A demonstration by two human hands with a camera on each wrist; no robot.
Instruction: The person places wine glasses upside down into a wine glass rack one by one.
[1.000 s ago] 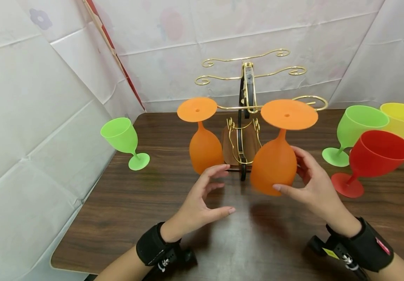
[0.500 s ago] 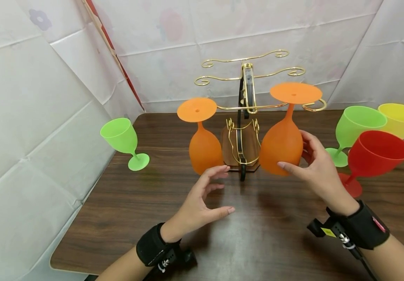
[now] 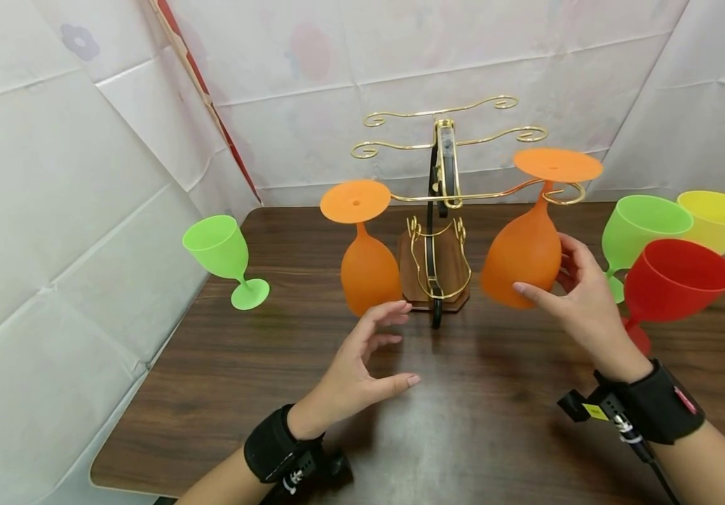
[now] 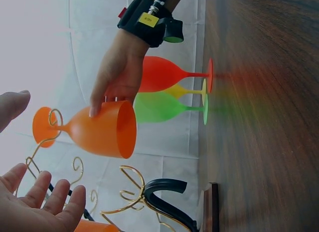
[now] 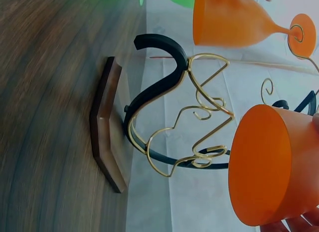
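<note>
My right hand (image 3: 590, 312) grips the bowl of an upside-down orange goblet (image 3: 523, 252), thumb in front and fingers behind. Its stem is at the curled right end of the rack's front gold arm, the foot above the wire; the left wrist view shows the curl around the stem (image 4: 61, 127). A second orange goblet (image 3: 370, 270) hangs upside down at that arm's left end. Below it my left hand (image 3: 356, 365) is held with fingers apart, holding nothing. The gold and black wire rack (image 3: 446, 158) stands on a brown wooden base (image 5: 107, 124).
At the right stand a red goblet (image 3: 678, 280), a green goblet (image 3: 643, 224) and a yellow goblet (image 3: 719, 217), all upright. Another green goblet (image 3: 220, 249) is on the table's (image 3: 211, 421) left side. White sheeting (image 3: 287, 126) hangs behind the table.
My right hand has lifted the orange goblet and moved it right, away from me, bringing its stem to the arm's curled end. The left hand has stayed in place.
</note>
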